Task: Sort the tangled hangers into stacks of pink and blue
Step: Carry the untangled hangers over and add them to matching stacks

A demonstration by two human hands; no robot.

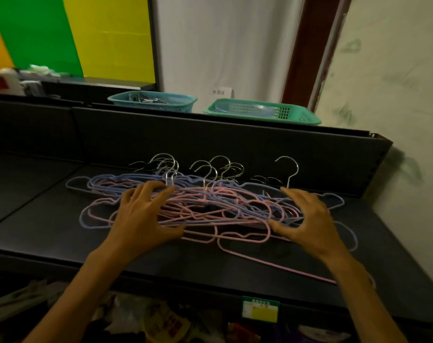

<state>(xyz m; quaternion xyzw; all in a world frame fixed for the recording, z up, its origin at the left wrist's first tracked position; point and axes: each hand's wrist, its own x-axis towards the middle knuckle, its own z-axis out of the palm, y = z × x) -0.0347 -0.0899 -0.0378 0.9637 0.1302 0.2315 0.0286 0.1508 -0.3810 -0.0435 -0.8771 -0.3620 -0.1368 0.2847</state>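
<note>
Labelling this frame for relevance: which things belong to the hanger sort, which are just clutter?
Job:
- tangled pile of pink and blue wire hangers with metal hooks
- left hand, spread on the pile
- right hand, spread on the pile
- black shelf under them

Clutter:
- teal plastic basket
- green plastic basket
- yellow-green price tag

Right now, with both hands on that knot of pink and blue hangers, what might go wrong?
The hanger pile is interlocked, so lifting one could drag others along. A pink hanger lies near the shelf's front edge and might slide off. The metal hooks could snag the left hand or right hand.
</note>
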